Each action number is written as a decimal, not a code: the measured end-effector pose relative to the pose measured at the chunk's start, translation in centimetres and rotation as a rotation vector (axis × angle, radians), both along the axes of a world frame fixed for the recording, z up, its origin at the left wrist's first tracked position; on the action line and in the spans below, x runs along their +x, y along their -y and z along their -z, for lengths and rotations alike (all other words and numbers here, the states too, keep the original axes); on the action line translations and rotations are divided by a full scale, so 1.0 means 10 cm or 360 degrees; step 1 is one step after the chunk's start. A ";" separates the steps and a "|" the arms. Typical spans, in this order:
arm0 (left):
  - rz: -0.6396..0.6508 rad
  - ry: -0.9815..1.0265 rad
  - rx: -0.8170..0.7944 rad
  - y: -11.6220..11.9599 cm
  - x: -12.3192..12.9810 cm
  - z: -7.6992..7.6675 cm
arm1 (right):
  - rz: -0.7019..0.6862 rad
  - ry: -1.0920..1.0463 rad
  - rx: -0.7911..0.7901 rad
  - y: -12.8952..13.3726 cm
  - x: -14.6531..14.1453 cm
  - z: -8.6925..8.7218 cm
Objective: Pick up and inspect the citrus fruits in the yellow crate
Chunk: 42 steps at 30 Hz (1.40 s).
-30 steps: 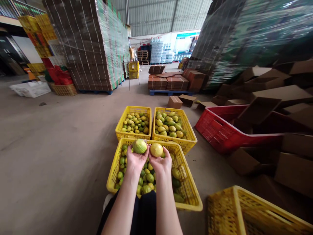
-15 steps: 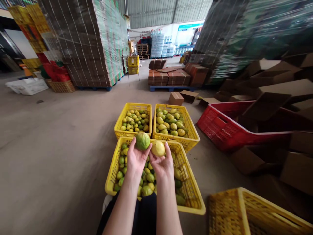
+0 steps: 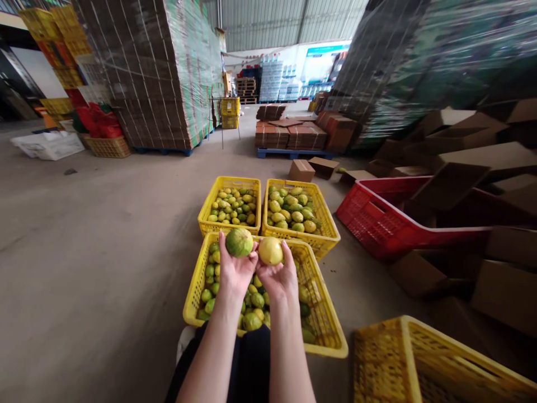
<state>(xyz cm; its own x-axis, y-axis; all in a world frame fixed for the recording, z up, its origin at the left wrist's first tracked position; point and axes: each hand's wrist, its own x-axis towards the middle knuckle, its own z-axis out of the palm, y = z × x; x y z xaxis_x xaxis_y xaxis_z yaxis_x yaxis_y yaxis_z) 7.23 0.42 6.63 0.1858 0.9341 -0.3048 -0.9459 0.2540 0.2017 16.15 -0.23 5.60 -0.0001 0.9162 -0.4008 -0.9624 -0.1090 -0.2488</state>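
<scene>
A large green lemon (image 3: pixel 239 242) with a yellowish patch rests in my left hand (image 3: pixel 233 274), its fingers curled around the underside. Beside it, my right hand (image 3: pixel 277 277) holds a pale yellow lemon (image 3: pixel 271 251) between thumb and fingers. Both hands are raised, palms up and close together, over the near yellow crate (image 3: pixel 325 302). Green and yellow lemons (image 3: pixel 251 321) fill much of that crate, partly hidden by my forearms. Behind it stand a left yellow crate (image 3: pixel 200 219) of smaller lemons and a right yellow crate (image 3: pixel 329 224) of larger ones.
At the near right stands another yellow crate (image 3: pixel 403 358). A red crate (image 3: pixel 364 218) and a heap of open cardboard boxes (image 3: pixel 461 162) lie to the right. Flattened cartons (image 3: pixel 289 134) sit on a blue pallet ahead, between tall wrapped stacks (image 3: pixel 142 73).
My left hand has shifted slightly left, and the green lemon has turned in it, now showing its yellowish patch toward the upper right. The right hand still holds the yellow lemon, almost unmoved.
</scene>
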 end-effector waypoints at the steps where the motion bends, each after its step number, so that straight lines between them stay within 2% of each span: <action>1: 0.0018 0.0017 -0.0001 0.01 -0.01 -0.01 | 0.0006 0.0007 0.0000 0.01 -0.01 0.00; 8: 0.0082 0.0073 0.0066 0.00 -0.04 0.00 | 0.0063 0.0090 -0.0113 0.00 -0.01 -0.01; 18: 0.0154 0.0235 0.0090 -0.06 -0.03 0.01 | 0.0217 -0.0036 -0.0129 -0.08 0.05 0.08; 23: 0.0199 0.0265 0.0043 -0.05 -0.04 0.03 | 0.0141 0.0070 -0.0053 -0.09 0.08 0.11; 27: 0.0221 0.0194 0.0030 -0.04 -0.05 0.05 | 0.0206 0.0126 -0.0126 -0.11 0.06 0.11; 33: 0.0273 0.0261 0.0037 -0.06 -0.07 0.11 | 0.0202 0.0184 -0.0194 -0.11 0.01 0.06; 42: 0.0084 0.0162 -0.0089 -0.13 0.00 0.09 | 0.0259 0.0229 -0.0277 -0.10 0.02 0.03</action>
